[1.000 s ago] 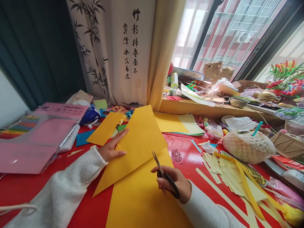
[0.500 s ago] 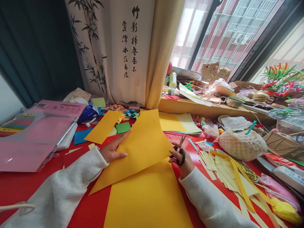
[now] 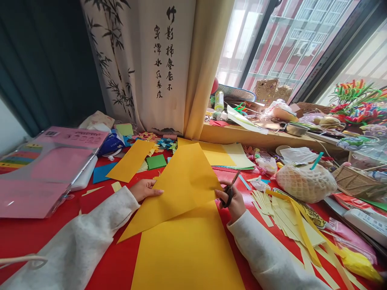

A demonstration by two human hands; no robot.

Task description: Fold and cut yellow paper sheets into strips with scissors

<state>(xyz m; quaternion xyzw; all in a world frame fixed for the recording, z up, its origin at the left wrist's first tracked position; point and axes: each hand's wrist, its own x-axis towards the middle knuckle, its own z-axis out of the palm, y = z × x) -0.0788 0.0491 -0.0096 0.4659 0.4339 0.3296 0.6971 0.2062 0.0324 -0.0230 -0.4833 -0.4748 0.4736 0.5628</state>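
Note:
A large orange-yellow paper sheet (image 3: 187, 241) lies on the red table (image 3: 45, 237), its upper part folded over into a triangle (image 3: 184, 181). My left hand (image 3: 147, 188) lies flat at the fold's left edge, fingers tucked under or against the paper. My right hand (image 3: 231, 199) holds black-handled scissors (image 3: 231, 187) at the fold's right edge, blades pointing up and away and nearly closed. Both arms wear pale sleeves.
A pink plastic paper pack (image 3: 48, 169) lies at the left. Cut yellow strips (image 3: 290, 219) pile up to the right, beside a netted round object (image 3: 305, 183). Coloured paper scraps (image 3: 133, 159) sit behind. A cluttered wooden sill (image 3: 256, 139) and a curtain (image 3: 163, 68) close the back.
My right hand carried the scissors from the sheet's middle to the fold's right edge. My left hand slid slightly back along the left edge. The folded flap shifted a little.

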